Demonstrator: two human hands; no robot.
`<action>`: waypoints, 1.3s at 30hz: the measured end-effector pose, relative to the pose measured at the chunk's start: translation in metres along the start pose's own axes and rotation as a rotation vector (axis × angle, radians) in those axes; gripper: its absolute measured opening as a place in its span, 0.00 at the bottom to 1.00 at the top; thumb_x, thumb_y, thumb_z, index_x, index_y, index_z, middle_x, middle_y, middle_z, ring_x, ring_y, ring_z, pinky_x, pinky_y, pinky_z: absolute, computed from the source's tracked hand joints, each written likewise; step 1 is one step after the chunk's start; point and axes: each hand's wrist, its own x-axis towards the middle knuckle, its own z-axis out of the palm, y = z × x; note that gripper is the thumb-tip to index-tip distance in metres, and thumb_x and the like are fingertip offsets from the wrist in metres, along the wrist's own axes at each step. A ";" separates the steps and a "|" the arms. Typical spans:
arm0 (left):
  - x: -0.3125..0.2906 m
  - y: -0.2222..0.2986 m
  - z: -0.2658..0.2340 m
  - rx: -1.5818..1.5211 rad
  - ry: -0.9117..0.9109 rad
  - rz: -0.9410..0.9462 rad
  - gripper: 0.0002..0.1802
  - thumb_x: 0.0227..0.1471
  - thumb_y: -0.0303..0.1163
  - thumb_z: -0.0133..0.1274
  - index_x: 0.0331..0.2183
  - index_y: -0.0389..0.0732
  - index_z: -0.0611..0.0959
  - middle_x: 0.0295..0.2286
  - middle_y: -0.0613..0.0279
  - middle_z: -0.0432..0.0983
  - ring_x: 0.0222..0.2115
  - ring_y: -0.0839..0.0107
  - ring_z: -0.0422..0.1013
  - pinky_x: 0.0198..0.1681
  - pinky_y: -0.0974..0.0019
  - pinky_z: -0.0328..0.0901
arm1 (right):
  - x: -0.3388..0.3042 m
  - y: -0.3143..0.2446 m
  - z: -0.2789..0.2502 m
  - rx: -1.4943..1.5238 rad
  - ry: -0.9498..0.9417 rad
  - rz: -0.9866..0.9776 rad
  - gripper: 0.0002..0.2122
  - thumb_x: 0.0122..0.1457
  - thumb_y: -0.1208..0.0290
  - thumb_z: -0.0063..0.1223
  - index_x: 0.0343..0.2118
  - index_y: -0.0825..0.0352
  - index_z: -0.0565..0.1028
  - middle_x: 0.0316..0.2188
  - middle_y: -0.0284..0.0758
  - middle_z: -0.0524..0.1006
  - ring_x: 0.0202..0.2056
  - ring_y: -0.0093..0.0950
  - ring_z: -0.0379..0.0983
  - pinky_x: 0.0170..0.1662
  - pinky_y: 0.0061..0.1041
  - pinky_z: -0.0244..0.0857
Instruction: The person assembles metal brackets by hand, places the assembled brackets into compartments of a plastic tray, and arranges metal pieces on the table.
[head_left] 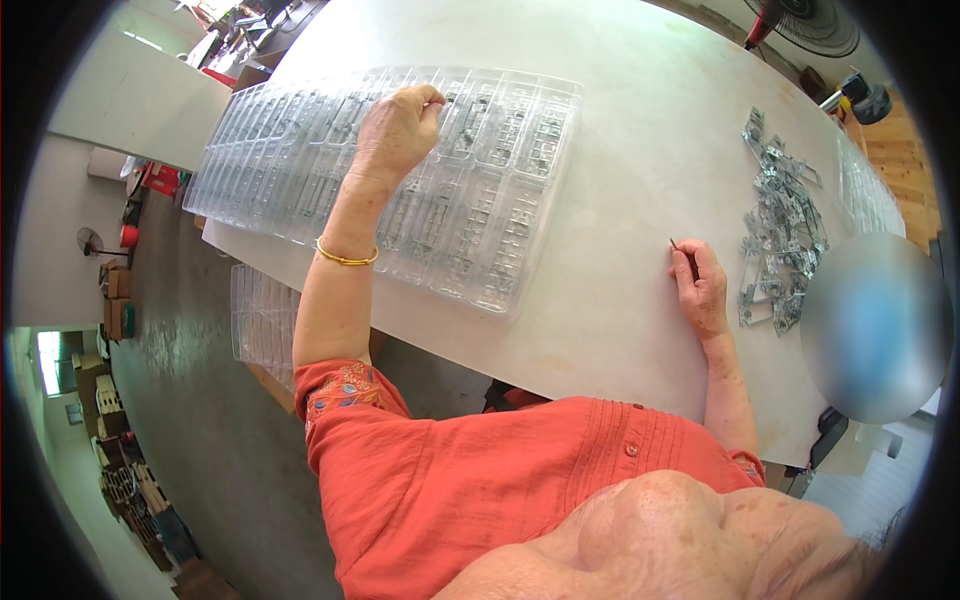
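Metal parts (785, 215) on white table (620, 190); grey floor (190, 310)

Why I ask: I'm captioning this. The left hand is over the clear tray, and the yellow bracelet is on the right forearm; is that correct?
Not quite: the head view shows the yellow bracelet on the left forearm, not the right. The left hand is indeed over the clear tray.
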 end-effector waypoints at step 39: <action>-0.149 0.328 0.002 -0.573 -0.514 1.184 0.10 0.36 0.28 0.56 0.27 0.36 0.79 0.22 0.60 0.69 0.23 0.64 0.69 0.29 0.62 0.65 | -0.060 -0.024 0.015 0.283 -0.270 -0.211 0.05 0.58 0.78 0.57 0.35 0.65 0.74 0.35 0.36 0.77 0.36 0.38 0.74 0.38 0.33 0.68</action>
